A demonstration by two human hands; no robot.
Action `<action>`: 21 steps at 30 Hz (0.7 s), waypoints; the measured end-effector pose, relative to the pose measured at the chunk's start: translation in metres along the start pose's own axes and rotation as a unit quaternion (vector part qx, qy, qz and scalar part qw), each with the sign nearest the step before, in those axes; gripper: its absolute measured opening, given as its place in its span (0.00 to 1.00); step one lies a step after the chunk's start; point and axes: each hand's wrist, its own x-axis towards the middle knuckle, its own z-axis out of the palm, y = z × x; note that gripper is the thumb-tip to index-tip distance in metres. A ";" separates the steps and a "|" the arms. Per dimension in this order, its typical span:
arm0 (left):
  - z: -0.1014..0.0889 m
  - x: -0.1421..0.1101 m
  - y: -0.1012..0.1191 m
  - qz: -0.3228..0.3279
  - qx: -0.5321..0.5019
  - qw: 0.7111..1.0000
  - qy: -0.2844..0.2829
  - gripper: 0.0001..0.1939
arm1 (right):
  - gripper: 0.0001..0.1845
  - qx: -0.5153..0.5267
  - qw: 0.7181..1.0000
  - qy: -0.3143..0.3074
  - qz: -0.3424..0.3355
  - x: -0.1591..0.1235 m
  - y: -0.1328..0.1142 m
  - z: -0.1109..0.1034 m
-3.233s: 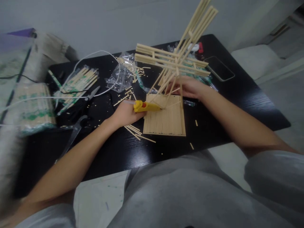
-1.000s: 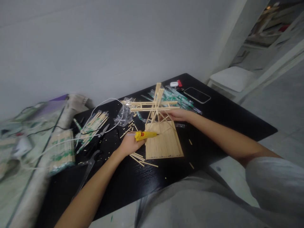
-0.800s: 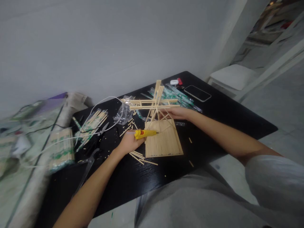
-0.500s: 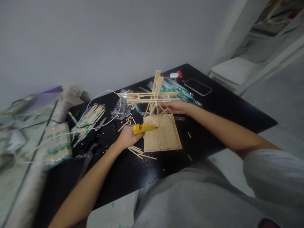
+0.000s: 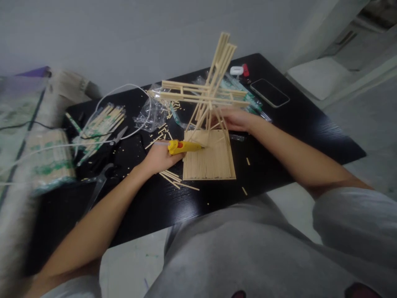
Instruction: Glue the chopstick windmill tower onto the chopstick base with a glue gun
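Observation:
My left hand (image 5: 161, 157) is wrapped round a yellow hot glue gun (image 5: 182, 147), whose nozzle points right over a square base of wooden sticks (image 5: 211, 161). From the base's far part rises a windmill-like model of wooden sticks (image 5: 210, 94), with slanting legs and long crossed blades. My right hand (image 5: 235, 118) is behind and right of the legs, its fingers bent round them and partly hidden by the sticks. Whether the nozzle touches the base I cannot tell.
Packed sticks (image 5: 51, 159), an opened stick bundle (image 5: 104, 130), scissors (image 5: 119, 135) and pliers (image 5: 101, 182) lie left on the black table (image 5: 198, 211). Crumpled plastic (image 5: 151, 111) and stick offcuts lie behind. A white cable (image 5: 132, 85) loops across; a phone (image 5: 269, 92) lies right.
The camera view has tilted down, so the table and model appear higher and larger than half a second ago. Both hands and the glue gun keep nearly the same place relative to the model.

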 end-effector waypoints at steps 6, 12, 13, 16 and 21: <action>0.002 0.001 0.001 -0.005 0.017 1.000 0.005 0.09 | 0.03 -0.031 0.999 0.033 0.013 -0.005 -0.004 0.003; 0.003 0.002 0.000 0.005 0.011 1.000 0.002 0.07 | 0.06 -0.039 0.998 0.037 0.019 -0.004 -0.004 0.000; 0.003 0.002 0.000 0.006 0.016 1.000 0.002 0.07 | 0.07 -0.040 0.998 0.038 0.019 -0.004 -0.004 0.000; 0.003 0.003 0.001 0.007 0.018 1.000 0.004 0.07 | 0.09 -0.035 0.999 0.037 0.014 -0.004 -0.004 0.000; 0.003 0.002 0.004 0.008 -0.003 1.000 0.008 0.06 | 0.10 -0.028 0.999 0.025 0.009 -0.004 -0.003 0.000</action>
